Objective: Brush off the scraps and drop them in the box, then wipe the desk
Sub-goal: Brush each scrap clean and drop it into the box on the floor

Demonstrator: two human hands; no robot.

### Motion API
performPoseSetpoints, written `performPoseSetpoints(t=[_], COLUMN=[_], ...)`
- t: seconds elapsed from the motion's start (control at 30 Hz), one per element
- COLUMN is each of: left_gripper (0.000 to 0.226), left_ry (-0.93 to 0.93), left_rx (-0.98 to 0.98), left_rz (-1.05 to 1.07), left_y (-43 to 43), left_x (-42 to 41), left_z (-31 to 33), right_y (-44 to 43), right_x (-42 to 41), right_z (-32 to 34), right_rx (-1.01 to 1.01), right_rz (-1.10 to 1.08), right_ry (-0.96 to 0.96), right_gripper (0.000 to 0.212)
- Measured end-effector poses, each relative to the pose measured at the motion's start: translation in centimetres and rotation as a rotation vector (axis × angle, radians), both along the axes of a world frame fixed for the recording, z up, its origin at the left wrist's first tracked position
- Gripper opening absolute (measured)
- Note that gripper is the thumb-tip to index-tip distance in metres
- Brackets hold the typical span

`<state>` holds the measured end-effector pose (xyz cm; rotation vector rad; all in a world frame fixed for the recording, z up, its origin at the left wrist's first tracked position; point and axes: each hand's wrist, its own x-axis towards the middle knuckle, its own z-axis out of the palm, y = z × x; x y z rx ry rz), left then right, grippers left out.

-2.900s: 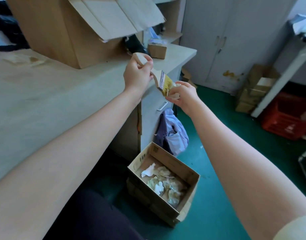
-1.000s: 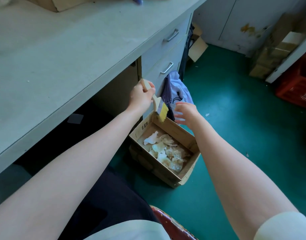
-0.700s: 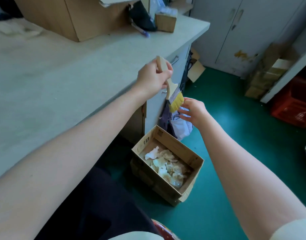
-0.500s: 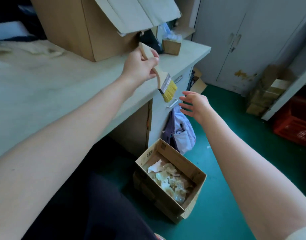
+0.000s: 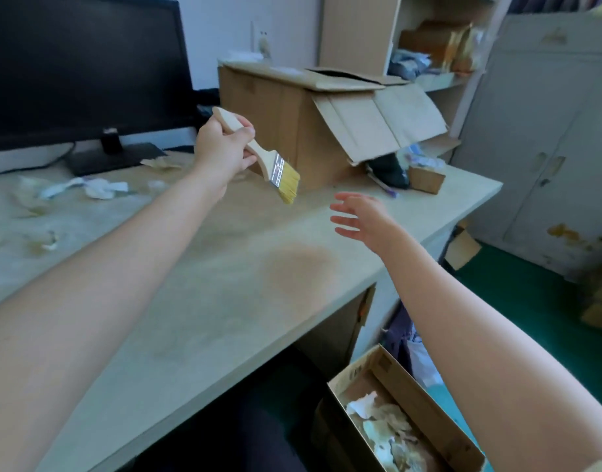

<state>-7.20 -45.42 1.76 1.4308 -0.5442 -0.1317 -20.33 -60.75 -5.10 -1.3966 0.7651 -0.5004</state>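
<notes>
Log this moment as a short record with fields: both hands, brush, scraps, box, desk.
left hand: grips the wooden-handled flat brush with yellow bristles above the pale wooden desk
right hand: open, fingers spread, holding nothing
desk litter: torn white and beige paper bits, far left
box: small open cardboard box on the green floor, paper scraps inside
desk: brownish patch near the front edge

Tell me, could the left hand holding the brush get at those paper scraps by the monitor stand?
Probably yes. The left hand grips the brush above the desk, and the scraps lie in the open to its left, nothing standing between.
</notes>
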Motion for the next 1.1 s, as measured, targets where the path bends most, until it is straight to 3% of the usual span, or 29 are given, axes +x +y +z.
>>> performPoseSetpoints(t=[0.4,0.7,1.1], left_gripper=[0.014,0.024,0.027], left_ry=[-0.052,-0.047,-0.164], left_rx=[0.019,0.09,0.322], left_rz=[0.307,0.499,0.752], left_y=[7.6,16.5,27.0], left_x=[9.0,12.5,13.0], left_z=[1.2,-1.2,-0.2], right_y=[4.1,11.9,22.2], right_x=[11.7,18.4,22.1], right_z=[2.0,0.3,0.7], right_rx=[-0.079,-0.047,-0.108], right_rz=[0.181,0.4,0.699], right_ry=[0.025,0.079,0.097], right_gripper=[0.022,0.021,0.025])
